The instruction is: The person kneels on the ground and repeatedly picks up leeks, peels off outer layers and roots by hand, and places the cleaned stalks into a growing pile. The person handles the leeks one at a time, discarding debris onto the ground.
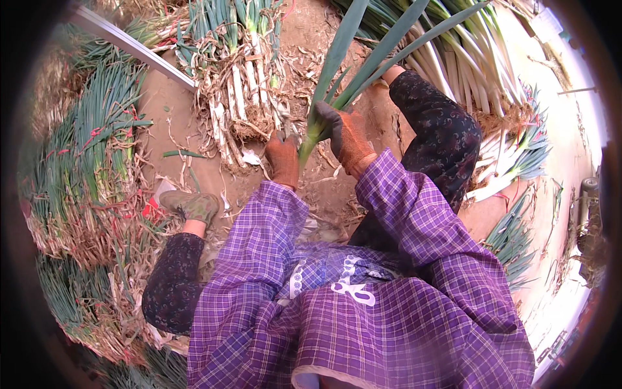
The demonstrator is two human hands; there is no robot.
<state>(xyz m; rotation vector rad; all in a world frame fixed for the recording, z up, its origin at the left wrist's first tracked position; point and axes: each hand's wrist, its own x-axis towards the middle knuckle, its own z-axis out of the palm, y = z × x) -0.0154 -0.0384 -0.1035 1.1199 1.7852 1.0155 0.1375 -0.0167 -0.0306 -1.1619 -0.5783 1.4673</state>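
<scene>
In an orange glove with a dark grip coating, my right hand is closed around a large green onion. Its broad leaves fan upward, and its lower stalk runs down between my hands. My left hand, gloved alike, is curled close beside that stalk. A pale dry strip shows at its fingertips; whether the fingers pinch it I cannot tell. The onion's root end is hidden behind my sleeves. Just beyond my left hand lies a pile of unpeeled green onions with dry husks and roots.
Cleaned green onions with white stalks are heaped at upper right. Red-tied bundles line the left side. A metal bar slants in from upper left. Dry leaf scraps litter the dirt floor between my bent legs.
</scene>
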